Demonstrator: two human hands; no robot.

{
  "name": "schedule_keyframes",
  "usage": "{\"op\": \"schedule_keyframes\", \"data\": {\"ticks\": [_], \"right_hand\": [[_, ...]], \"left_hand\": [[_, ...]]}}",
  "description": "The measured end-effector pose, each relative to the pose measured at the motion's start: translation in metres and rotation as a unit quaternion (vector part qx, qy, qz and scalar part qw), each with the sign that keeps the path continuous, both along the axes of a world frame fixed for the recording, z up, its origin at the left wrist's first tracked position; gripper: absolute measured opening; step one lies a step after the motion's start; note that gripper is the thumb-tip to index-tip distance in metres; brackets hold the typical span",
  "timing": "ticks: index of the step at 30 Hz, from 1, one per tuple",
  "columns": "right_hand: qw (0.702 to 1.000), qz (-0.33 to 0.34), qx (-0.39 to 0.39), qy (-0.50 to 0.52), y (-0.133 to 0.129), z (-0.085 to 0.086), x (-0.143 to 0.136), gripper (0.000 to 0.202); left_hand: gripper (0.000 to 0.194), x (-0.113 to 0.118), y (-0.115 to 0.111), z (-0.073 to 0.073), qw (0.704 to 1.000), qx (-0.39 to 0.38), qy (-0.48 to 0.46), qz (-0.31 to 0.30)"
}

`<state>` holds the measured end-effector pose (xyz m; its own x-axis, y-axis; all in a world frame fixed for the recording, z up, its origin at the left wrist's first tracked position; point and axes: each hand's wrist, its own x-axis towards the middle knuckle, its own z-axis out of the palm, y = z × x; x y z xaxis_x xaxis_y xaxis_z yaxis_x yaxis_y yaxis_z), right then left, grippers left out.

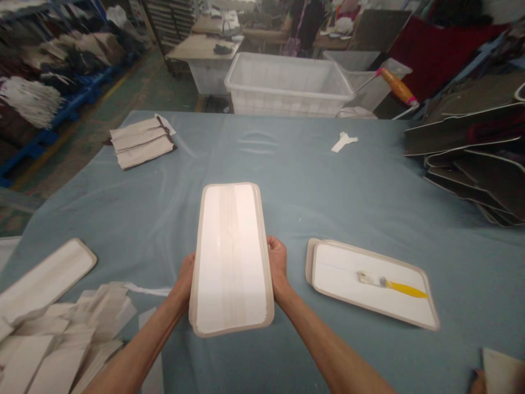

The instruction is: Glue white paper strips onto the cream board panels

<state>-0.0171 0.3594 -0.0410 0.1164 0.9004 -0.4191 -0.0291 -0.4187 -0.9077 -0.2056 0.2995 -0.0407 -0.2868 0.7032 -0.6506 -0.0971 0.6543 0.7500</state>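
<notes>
A white rounded-corner panel with beige edging [229,257] is held up in front of me, a beige strip running down its middle. Layered edges at its lower corner suggest several panels stacked together. My left hand [187,272] grips the left side, its fingers mostly hidden behind the panel. On the opposite side my right hand [278,258] is closed at the edge, fingers curled. To the right lies another stack of white panels [340,262], topped by a brush with a yellow handle [406,289].
Loose beige pieces [61,345] pile up at lower left beside another edged panel [49,273]. Folded beige cloth [141,143] and a white scrap [343,142] lie farther back. Dark panels [484,169] are stacked at right. A white bin [287,98] stands beyond the table.
</notes>
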Motion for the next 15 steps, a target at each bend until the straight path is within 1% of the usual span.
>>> {"op": "schedule_keyframes", "data": {"ticks": [2, 4, 6, 7, 9, 12, 13, 15], "right_hand": [[0.997, 0.038, 0.017, -0.062, 0.000, 0.002, 0.004, 0.046], [0.987, 0.085, 0.033, -0.135, 0.001, 0.006, 0.011, 0.043], [0.966, 0.140, 0.046, -0.213, 0.005, 0.011, 0.020, 0.037], [0.951, 0.170, 0.052, -0.253, 0.008, 0.015, 0.025, 0.033], [0.911, 0.232, 0.065, -0.334, 0.020, 0.025, 0.037, 0.029], [0.834, 0.317, 0.090, -0.443, 0.048, 0.043, 0.055, 0.028], [0.807, 0.342, 0.098, -0.472, 0.058, 0.048, 0.061, 0.027], [0.755, 0.385, 0.111, -0.518, 0.077, 0.058, 0.074, 0.025]], "left_hand": [[0.029, -0.002, 0.001, 0.005, 0.999, -0.001, 0.013, -0.037], [0.031, -0.009, 0.004, 0.009, 0.997, 0.001, 0.028, -0.074], [0.034, -0.023, 0.008, 0.012, 0.992, 0.005, 0.053, -0.110], [0.037, -0.033, 0.010, 0.014, 0.989, 0.007, 0.070, -0.126], [0.042, -0.055, 0.016, 0.020, 0.982, 0.010, 0.113, -0.154], [0.045, -0.091, 0.025, 0.033, 0.968, 0.016, 0.182, -0.174], [0.043, -0.101, 0.027, 0.039, 0.964, 0.014, 0.202, -0.174], [0.032, -0.119, 0.031, 0.050, 0.959, 0.016, 0.240, -0.151]]}}
